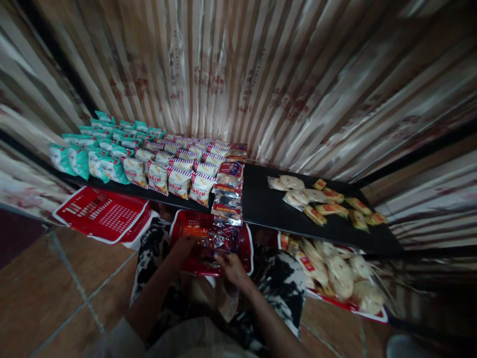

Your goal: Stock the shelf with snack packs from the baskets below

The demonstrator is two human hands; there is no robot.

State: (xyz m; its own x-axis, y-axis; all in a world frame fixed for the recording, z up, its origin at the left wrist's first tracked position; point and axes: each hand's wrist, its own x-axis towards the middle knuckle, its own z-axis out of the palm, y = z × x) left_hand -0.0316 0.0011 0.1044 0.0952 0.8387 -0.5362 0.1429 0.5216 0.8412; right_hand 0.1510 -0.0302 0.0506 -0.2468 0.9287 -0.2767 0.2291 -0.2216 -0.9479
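Between my knees is a red basket point(249, 248) with a white rim, holding shiny dark purple and orange snack packets point(223, 237). My left hand point(185, 250) reaches in from the left, its fingers bent around the near side of a packet; the dim light blurs their tips. On the right, my right hand point(231, 268) pinches the edge of a dark snack packet low in the basket. Just above the basket, similar dark packets point(228, 184) stand in a column on the black shelf point(261, 209).
Rows of white bags point(179, 181) and teal bags point(99, 166) fill the shelf's left. Pale flat packs point(286, 182) and small yellow packs point(330, 209) lie at right. A red basket point(108, 214) is at left; another basket point(346, 304) holds pale packs. A striped curtain point(231, 74) hangs behind.
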